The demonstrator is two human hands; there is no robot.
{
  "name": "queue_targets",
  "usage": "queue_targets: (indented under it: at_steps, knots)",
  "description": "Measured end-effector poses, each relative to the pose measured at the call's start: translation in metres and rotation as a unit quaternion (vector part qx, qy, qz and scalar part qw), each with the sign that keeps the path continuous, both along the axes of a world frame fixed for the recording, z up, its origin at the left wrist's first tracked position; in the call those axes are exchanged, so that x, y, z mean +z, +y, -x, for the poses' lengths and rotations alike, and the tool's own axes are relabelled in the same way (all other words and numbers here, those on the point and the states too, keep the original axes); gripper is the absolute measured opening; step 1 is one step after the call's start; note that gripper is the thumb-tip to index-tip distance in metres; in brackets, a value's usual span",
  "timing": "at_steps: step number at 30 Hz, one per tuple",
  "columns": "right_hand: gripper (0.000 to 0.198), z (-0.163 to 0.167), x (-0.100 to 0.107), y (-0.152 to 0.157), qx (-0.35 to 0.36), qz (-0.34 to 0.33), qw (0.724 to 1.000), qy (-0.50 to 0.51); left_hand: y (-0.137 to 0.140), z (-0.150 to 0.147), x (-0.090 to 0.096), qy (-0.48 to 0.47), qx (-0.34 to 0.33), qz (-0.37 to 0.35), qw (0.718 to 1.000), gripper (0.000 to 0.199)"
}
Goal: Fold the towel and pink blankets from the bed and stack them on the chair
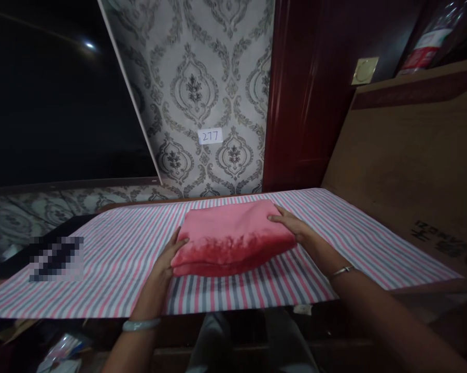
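Note:
A thick, folded pink cloth (229, 228) with a fuzzy red band along its near side is between my two hands, above the striped cover (112, 259). My left hand (170, 254) grips its left edge, thumb on top and the other fingers partly hidden beneath. At the right edge, my right hand (291, 224) holds it in the same way, its thumb lying over the top face. Whether the folded cloth rests on the cover or is slightly raised, I cannot tell. What kind of textile it is does not show.
A large dark screen (62, 98) stands at the left. On the right, a big cardboard box (404, 171) leans beside the table, with a plastic bottle (427, 49) above it. A paper marked 277 (210, 135) hangs on the patterned wall. A blurred-out item (56, 259) lies at the left.

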State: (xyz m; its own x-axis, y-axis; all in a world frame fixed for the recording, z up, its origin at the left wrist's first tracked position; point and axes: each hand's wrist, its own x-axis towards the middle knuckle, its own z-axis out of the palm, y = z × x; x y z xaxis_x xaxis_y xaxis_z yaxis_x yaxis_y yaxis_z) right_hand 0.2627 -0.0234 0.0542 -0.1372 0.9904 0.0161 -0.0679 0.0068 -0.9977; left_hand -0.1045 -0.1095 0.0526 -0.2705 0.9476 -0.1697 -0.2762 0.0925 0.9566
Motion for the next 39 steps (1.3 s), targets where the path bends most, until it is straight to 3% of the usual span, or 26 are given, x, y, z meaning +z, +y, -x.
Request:
queue_targets:
  at_steps: [5, 7, 9, 12, 14, 16, 19, 22, 24, 26, 29, 31, 34, 36, 39]
  knots:
    - [0.071, -0.014, 0.054, 0.036, 0.005, -0.114, 0.992, -0.047, -0.006, -0.025, 0.043, 0.068, 0.064, -0.116, 0.989, 0.082]
    - [0.067, -0.032, 0.064, 0.049, -0.013, -0.156, 0.982, -0.109, -0.024, -0.049, 0.040, 0.072, 0.037, -0.167, 0.983, 0.082]
    - [0.061, -0.049, 0.062, 0.058, -0.077, -0.180, 0.957, -0.212, -0.044, -0.077, 0.020, 0.064, -0.029, -0.190, 0.979, 0.085]
    - [0.055, -0.054, 0.041, 0.050, -0.147, -0.195, 0.910, -0.334, -0.068, -0.107, -0.027, 0.010, -0.141, -0.099, 0.985, 0.099]
    - [0.056, -0.039, 0.019, 0.025, -0.092, -0.221, 0.910, -0.340, -0.076, -0.111, -0.054, -0.039, -0.181, -0.045, 0.982, 0.106]
    - [0.056, -0.013, -0.003, -0.013, -0.005, -0.273, 0.907, -0.320, -0.076, -0.102, -0.069, -0.051, -0.173, -0.022, 0.983, 0.106]
    - [0.068, 0.026, -0.032, -0.077, 0.101, -0.327, 0.871, -0.354, -0.064, -0.074, -0.073, 0.013, -0.104, -0.034, 0.994, 0.094]
    - [0.092, 0.047, -0.048, -0.120, 0.160, -0.368, 0.814, -0.419, -0.042, -0.044, -0.069, 0.132, -0.007, -0.071, 0.989, 0.080]
    - [0.099, 0.051, -0.055, -0.129, 0.160, -0.389, 0.784, -0.456, -0.024, -0.029, -0.066, 0.235, 0.048, -0.095, 0.966, 0.073]
    - [0.092, 0.049, -0.059, -0.127, 0.156, -0.403, 0.772, -0.466, -0.006, -0.018, -0.064, 0.336, 0.067, -0.118, 0.932, 0.065]
    - [0.072, 0.044, -0.061, -0.116, 0.167, -0.410, 0.791, -0.422, 0.016, -0.009, -0.061, 0.430, 0.033, -0.135, 0.892, 0.053]
    - [0.058, 0.043, -0.059, -0.109, 0.149, -0.386, 0.832, -0.369, 0.025, -0.005, -0.059, 0.447, 0.019, -0.121, 0.886, 0.055]
    - [0.042, 0.045, -0.051, -0.101, 0.069, -0.309, 0.908, -0.276, 0.031, -0.003, -0.053, 0.482, 0.024, -0.085, 0.872, 0.064]
    - [0.041, 0.047, -0.042, -0.099, 0.008, -0.249, 0.946, -0.207, 0.033, -0.003, -0.047, 0.530, -0.013, -0.091, 0.843, 0.063]
    - [0.048, 0.048, -0.030, -0.097, -0.039, -0.160, 0.980, -0.109, 0.034, -0.006, -0.037, 0.583, -0.078, -0.101, 0.803, 0.049]
